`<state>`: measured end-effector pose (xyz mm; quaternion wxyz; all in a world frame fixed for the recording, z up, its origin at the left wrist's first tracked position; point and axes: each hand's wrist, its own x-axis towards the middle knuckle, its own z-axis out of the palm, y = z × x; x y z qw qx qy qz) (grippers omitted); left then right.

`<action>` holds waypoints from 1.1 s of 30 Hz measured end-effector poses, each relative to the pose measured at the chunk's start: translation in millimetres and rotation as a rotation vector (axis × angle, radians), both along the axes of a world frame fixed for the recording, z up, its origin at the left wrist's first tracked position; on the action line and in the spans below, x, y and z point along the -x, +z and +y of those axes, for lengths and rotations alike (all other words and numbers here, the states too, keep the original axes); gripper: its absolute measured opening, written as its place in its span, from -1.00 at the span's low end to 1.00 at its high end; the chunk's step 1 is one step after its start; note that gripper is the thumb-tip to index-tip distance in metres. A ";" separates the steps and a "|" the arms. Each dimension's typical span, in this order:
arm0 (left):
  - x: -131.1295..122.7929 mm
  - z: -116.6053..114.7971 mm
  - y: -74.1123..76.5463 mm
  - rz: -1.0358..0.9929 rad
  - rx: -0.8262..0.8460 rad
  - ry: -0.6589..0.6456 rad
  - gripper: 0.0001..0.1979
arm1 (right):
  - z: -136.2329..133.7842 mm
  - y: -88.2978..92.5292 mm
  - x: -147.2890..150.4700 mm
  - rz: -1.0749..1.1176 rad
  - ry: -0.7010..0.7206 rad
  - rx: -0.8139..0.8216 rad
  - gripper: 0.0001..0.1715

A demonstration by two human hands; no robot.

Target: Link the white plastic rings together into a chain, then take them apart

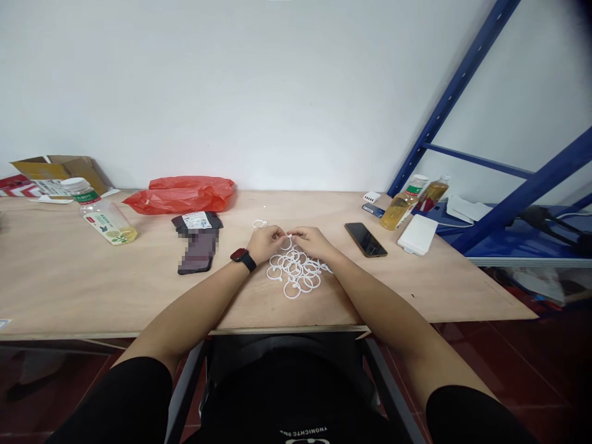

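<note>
My left hand point(266, 242), with a dark watch on its wrist, and my right hand point(312, 241) meet over the middle of the wooden table point(69, 271). Both pinch one white plastic ring point(287, 241) between their fingertips. Just below the hands lies a pile of several white rings point(296, 272), overlapping one another. A single white ring point(259, 224) lies apart, just beyond my left hand.
A phone point(197, 251) lies left of my hands, another phone point(365, 239) right. A red plastic bag point(182, 193), a lying bottle point(102, 216), a cardboard box point(60, 169), two drink bottles point(404, 206), a white power bank point(417, 234), blue shelving point(518, 197).
</note>
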<state>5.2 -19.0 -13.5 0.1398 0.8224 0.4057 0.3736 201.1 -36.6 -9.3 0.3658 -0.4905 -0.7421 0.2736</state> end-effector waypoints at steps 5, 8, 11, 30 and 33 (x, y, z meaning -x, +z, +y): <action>-1.1 -1.5 0.5 -0.013 -0.059 -0.009 -0.79 | 2.2 2.4 2.9 0.175 -0.065 0.037 -0.76; -1.6 -1.8 1.4 0.000 -0.091 -0.012 -0.80 | 2.2 3.3 4.3 0.207 -0.082 0.060 -0.76; -2.8 -2.3 3.1 0.028 -0.118 -0.029 -0.81 | -0.2 4.9 6.0 0.193 -0.100 0.041 -0.75; 44.0 35.8 4.8 0.300 0.055 0.538 -0.80 | 1.2 0.1 6.4 -0.015 -0.130 -0.110 -0.54; 48.4 38.7 4.3 0.290 0.020 0.491 -0.69 | 0.7 2.2 5.4 -0.026 -0.118 -0.167 -0.64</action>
